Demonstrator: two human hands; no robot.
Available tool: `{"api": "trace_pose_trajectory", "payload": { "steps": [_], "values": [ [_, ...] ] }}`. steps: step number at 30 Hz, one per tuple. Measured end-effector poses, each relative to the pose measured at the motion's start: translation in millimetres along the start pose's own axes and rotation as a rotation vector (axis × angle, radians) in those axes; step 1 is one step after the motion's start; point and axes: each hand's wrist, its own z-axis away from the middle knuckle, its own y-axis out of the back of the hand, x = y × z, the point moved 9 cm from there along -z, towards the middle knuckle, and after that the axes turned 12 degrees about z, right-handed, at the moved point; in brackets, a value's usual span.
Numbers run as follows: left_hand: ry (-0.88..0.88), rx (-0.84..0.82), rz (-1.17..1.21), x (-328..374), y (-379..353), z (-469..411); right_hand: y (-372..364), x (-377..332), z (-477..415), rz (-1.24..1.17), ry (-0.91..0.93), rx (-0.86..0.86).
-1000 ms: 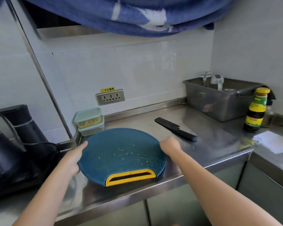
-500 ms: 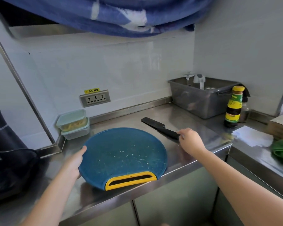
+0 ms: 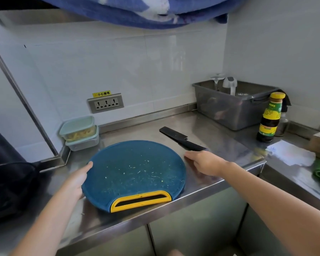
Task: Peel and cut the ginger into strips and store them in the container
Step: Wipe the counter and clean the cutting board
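Two stacked containers [image 3: 79, 133] stand at the back left of the counter [image 3: 220, 141], the upper one lidded over what look like pale ginger strips [image 3: 78, 135]. Only scraps dot the cutting board [image 3: 135, 172], so storing seems done. The left hand [image 3: 76, 180] lies straight-fingered against the board's rim; the right hand [image 3: 203, 161] rests flat and empty just beside the knife [image 3: 181, 139]. Next, clearing up calls for a grip on either.
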Motion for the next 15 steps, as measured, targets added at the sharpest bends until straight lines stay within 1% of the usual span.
{"api": "trace_pose_trajectory", "payload": {
  "steps": [2,4,11,13,15],
  "values": [
    [0.004,-0.005,0.002,-1.9,0.2,-1.8,-4.9,1.8,12.6,0.009,0.019,-0.012],
    [-0.009,-0.008,0.0,-3.6,0.1,-3.1,-5.0,2.6,28.2,0.011,0.056,0.015],
    [-0.025,-0.022,-0.01,-15.5,-5.1,11.2,-1.3,-4.8,92.9,-0.028,0.168,0.223],
    [-0.038,-0.038,-0.011,-20.4,-8.4,17.1,3.1,-4.5,107.9,-0.041,0.136,0.308],
    [-0.056,-0.052,-0.014,-24.8,-13.7,24.6,13.3,4.9,123.8,-0.05,0.028,0.444]
  ]
}}
